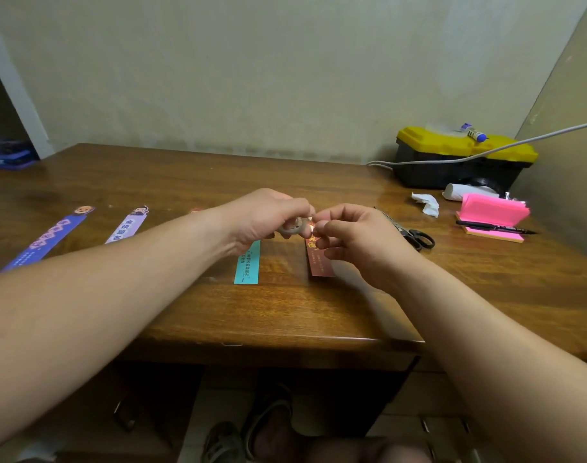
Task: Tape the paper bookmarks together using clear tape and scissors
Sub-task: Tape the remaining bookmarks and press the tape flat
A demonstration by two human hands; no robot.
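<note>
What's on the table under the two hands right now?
Under the left hand, which holds the tape roll, lies a teal bookmark, under the right hand a red bookmark. Only their near ends show; the hands cover the far ends.

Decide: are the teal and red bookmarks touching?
Apart. The head view shows bare table between the teal bookmark and the red bookmark.

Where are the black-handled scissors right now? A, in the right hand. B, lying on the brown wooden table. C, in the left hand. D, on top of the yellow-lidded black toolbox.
B: the black-handled scissors lie flat on the brown wooden table beside the right hand, which, with the left hand, grips the small roll of clear tape.
</note>
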